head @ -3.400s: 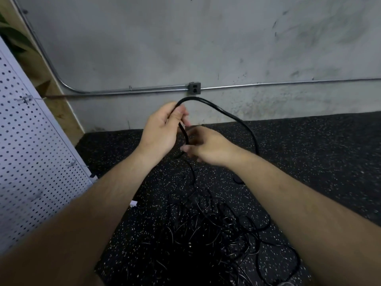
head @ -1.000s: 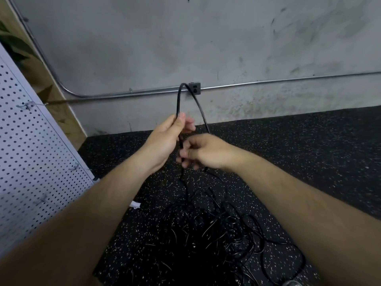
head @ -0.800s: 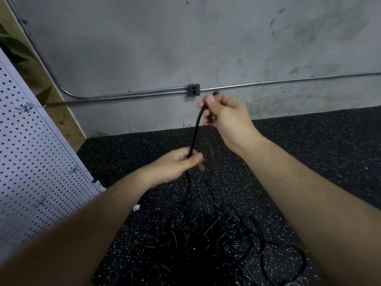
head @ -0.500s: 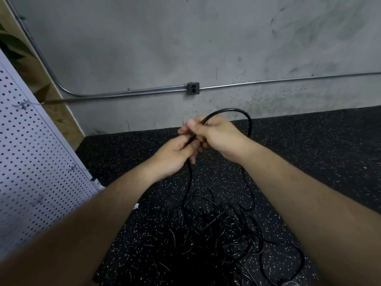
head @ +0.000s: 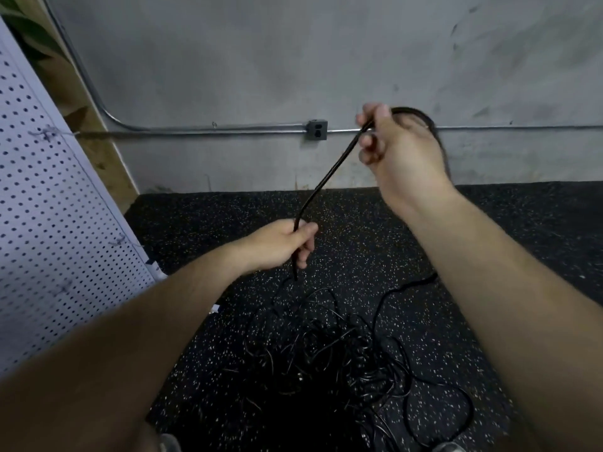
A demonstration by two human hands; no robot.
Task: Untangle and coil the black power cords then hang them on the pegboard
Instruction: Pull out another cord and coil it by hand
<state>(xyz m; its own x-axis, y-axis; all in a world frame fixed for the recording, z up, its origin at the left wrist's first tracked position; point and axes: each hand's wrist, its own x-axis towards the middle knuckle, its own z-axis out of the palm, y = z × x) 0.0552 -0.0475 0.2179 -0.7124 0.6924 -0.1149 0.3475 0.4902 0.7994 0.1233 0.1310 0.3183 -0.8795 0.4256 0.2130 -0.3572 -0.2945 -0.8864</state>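
Right hand (head: 401, 151) grips the cord (head: 329, 177) up high, left hand (head: 280, 246) pinches it above the tangle (head: 326, 363), probably stretching 1 length for a coil loop.

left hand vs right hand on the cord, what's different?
Height: the right hand is raised in front of the wall; the left hand sits lower, over the floor. Cord beyond: past the right hand the cord arcs behind it; below the left hand it drops into the tangled pile. Shared: both grip the same cord, stretched between them.
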